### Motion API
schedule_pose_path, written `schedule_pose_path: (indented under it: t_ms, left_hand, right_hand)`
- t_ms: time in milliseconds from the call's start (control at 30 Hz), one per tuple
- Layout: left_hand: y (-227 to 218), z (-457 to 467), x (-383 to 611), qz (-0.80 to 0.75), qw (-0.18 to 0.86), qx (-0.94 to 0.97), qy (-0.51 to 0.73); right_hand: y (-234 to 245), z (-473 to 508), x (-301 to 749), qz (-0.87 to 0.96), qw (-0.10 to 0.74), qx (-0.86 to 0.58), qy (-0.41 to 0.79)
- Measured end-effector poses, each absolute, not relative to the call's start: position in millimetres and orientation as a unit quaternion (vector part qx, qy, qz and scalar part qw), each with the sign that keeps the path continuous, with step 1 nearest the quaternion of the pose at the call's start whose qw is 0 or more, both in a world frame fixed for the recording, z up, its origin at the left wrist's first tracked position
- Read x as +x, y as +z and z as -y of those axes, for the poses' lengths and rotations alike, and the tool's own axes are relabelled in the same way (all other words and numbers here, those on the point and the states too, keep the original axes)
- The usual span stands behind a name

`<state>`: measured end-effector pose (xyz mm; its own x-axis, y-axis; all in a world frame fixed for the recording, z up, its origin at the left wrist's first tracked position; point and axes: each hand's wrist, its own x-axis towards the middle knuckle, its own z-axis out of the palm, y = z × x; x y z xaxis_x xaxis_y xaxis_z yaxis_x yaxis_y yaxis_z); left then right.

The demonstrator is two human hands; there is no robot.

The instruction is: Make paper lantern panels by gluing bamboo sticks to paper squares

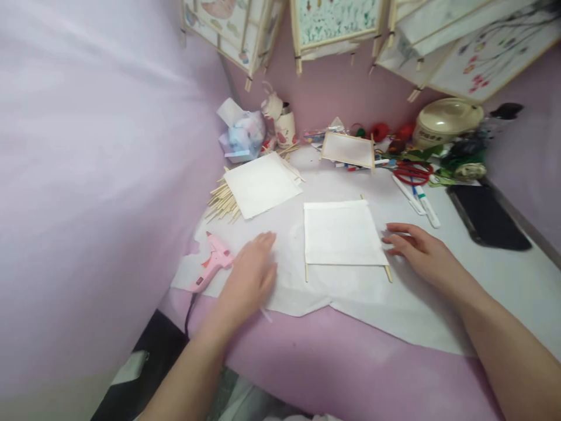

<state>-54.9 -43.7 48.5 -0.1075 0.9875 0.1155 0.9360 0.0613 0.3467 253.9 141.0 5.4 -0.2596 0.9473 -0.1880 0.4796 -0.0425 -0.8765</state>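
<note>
A white paper panel (342, 233) with thin wooden sticks along its sides lies flat on the white-covered table (284, 280). To its right, my right hand (412, 245) rests with fingers a little apart, close to the panel's edge and holding nothing. My left hand (254, 269), somewhat blurred, is left of the panel with nothing visible in it; its fingers are stretched forward and the thumb stands apart. Just beside that hand lies a pink hot glue gun (213, 263), its nozzle pointing away from me and its cord running off the front edge.
White paper sheets (263, 184) lie over a bundle of wooden sticks (223, 203). Further back are a small framed panel (348, 149), red-handled scissors (412, 173), white pens (426, 206) and a cream pot (447, 121). A black phone (488, 216) lies right. Painted lanterns (337, 23) hang above.
</note>
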Motion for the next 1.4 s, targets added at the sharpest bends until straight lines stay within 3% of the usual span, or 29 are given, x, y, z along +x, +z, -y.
schedule_pose_path:
  t_ms: [167, 333, 533, 667, 800, 867, 1067, 1200, 1400]
  left_hand:
    - [42.7, 92.9, -114.3, -0.849, -0.031, 0.507, 0.148]
    - [25.1, 108.7, -139.9, -0.889, 0.003, 0.445, 0.107]
    - [23.1, 99.7, -142.1, -0.877, 0.022, 0.443, 0.183]
    - [39.9, 91.5, -134.7, -0.862, 0.11, 0.36, 0.339]
    - [58.0, 68.2, -106.3, -0.729, 0.29, 0.268, 0.559]
    - [63.3, 54.4, -85.2, -0.649, 0.392, 0.258, 0.6]
    - [65.9, 20.6, -16.3, -0.602, 0.571, 0.304, 0.468]
    - [60.2, 2.2, 13.8, -0.614, 0.586, 0.365, 0.383]
    - [47.6, -16.3, 33.7, -0.641, 0.576, 0.403, 0.308]
  right_hand:
    - [-6.7, -150.6, 260.9, 0.649, 0.227, -0.553, 0.471]
    - [-8.3, -152.2, 264.1, 0.651, 0.22, -0.555, 0.469]
    - [-8.9, -150.7, 262.5, 0.658, 0.236, -0.544, 0.463]
    - [-7.0, -147.5, 258.4, 0.669, 0.257, -0.53, 0.453]
    - [-2.4, -143.8, 255.0, 0.687, 0.256, -0.515, 0.445]
    - [-0.1, -141.6, 253.7, 0.697, 0.262, -0.505, 0.436]
    - [1.3, -140.9, 252.5, 0.709, 0.279, -0.48, 0.436]
    - [-5.2, -153.0, 252.4, 0.797, 0.325, -0.379, 0.339]
    - [-17.3, -165.0, 249.9, 0.873, 0.282, -0.289, 0.275]
